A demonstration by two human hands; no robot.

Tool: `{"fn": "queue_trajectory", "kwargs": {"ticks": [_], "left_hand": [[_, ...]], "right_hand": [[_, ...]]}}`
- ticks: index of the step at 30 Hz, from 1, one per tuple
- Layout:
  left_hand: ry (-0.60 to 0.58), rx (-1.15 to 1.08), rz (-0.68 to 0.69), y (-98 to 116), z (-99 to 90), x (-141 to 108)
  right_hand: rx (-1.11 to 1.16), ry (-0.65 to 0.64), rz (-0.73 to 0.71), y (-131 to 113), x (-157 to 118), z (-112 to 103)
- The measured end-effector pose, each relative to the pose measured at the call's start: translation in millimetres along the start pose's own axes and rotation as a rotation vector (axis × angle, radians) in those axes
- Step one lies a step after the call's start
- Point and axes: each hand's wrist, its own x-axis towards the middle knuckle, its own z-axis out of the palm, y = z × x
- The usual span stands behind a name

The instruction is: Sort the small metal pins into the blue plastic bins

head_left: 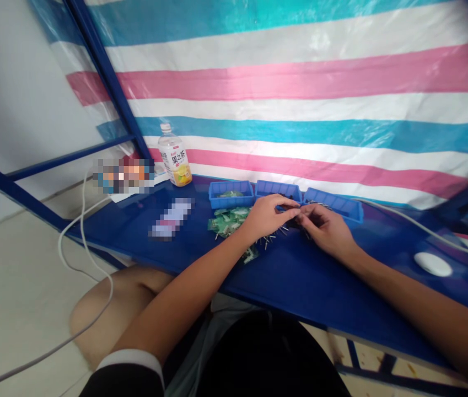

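Note:
My left hand (pixel 267 216) and my right hand (pixel 325 227) meet in front of the blue bins, thumbs and fingertips pinched close together. Whatever sits between the fingertips is too small and dark to name. Beneath and beside my left hand lies a pile of green circuit boards (pixel 227 221). Small metal pins (pixel 267 240) are scattered on the blue table (pixel 291 281) under both hands. Behind them stand the left blue bin (pixel 231 194) with some green pieces, the middle blue bin (pixel 267 188) with dark pieces, and the right blue bin (pixel 347 210) with metal pieces.
A drink bottle (pixel 176 157) stands at the back left, with a blurred-out flat object (pixel 171 219) in front of it. A white computer mouse (pixel 432 264) lies at the right. White cables (pixel 415 223) cross the right side and hang off the left. A blue frame post (pixel 105 77) rises behind.

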Motion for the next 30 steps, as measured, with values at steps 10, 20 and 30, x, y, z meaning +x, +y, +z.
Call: {"fn": "queue_trajectory", "kwargs": {"ticks": [10, 20, 30], "left_hand": [[-0.01, 0.017, 0.002, 1.2, -0.9, 0.1], [0.012, -0.003, 0.067, 6.6, -4.9, -1.3], [-0.008, 0.263, 0.102, -3.0, -4.5, 1.0]], "right_hand": [[-0.054, 0.017, -0.038, 4.0, 0.0, -0.7], [0.01, -0.039, -0.019, -5.3, -0.4, -2.0], [0.075, -0.034, 0.081, -3.3, 0.8, -2.9]]}}
